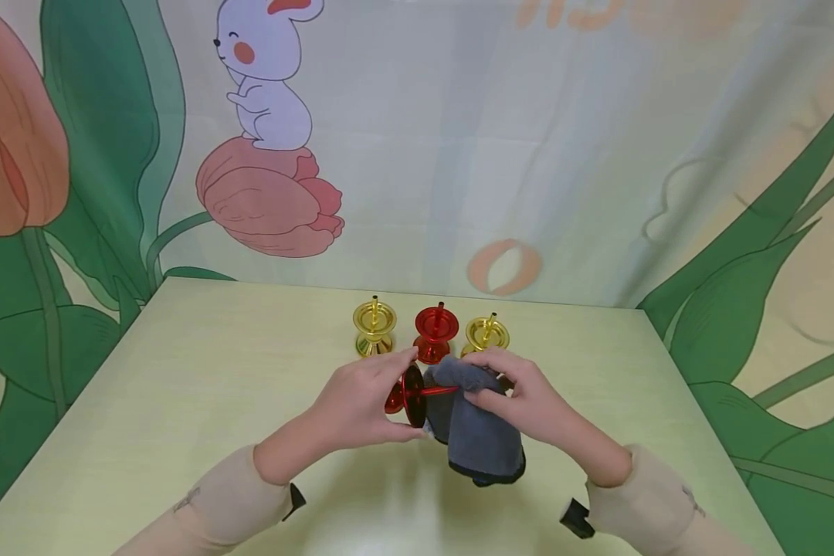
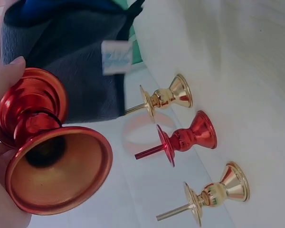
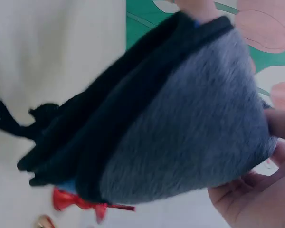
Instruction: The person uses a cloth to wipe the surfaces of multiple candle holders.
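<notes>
My left hand [image 1: 361, 401] grips a red metallic candle holder [image 1: 415, 401] by its wide dish, tipped sideways so its thin stem points right. In the left wrist view the hollow underside of its base [image 2: 66, 178] faces the camera. With thumb and fingers my right hand [image 1: 524, 394] pinches a folded grey cloth [image 1: 486, 436] at the end of that stem. The cloth hangs below the hand, and its dark edging and loop [image 3: 12, 123] show in the right wrist view. A white label [image 2: 117, 57] sits on the cloth.
Behind the hands, a gold candle holder [image 1: 374, 328], a red one [image 1: 435, 332] and another gold one [image 1: 486, 333] stand upright in a row on the pale table [image 1: 250, 347]. A printed curtain [image 1: 403, 154] hangs along the table's back edge.
</notes>
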`<act>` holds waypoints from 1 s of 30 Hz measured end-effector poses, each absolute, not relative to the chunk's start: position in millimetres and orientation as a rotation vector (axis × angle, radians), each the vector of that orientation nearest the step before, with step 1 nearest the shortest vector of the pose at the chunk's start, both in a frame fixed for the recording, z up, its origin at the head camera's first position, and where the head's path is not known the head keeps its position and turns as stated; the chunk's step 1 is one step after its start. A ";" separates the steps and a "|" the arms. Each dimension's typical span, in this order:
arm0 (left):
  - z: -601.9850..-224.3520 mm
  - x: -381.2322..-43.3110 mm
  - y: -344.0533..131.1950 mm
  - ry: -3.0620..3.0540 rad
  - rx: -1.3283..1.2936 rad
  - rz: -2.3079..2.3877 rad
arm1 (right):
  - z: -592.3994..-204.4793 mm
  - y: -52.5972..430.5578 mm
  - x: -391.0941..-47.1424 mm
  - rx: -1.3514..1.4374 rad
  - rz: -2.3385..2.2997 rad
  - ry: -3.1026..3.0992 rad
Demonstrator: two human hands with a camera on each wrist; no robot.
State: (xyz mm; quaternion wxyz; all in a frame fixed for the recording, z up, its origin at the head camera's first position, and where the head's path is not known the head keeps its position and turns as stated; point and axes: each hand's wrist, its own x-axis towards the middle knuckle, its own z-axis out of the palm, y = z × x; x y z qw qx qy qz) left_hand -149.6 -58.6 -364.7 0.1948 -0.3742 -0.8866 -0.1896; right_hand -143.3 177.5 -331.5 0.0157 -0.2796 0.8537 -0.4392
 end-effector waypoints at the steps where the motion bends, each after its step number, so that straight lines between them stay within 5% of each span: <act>1: -364.6 -148.8 -59.2 -2.496 -1.037 -0.511 | -328.3 178.5 -143.0 -0.871 -1.345 2.692; 12: -361.2 -142.1 -57.0 -2.533 -1.029 -0.515 | -322.6 161.4 -133.0 -1.422 -0.773 2.956; 30: -369.9 -144.6 -59.4 -2.341 -1.050 -0.469 | -339.0 147.8 -135.9 -1.529 -0.618 3.004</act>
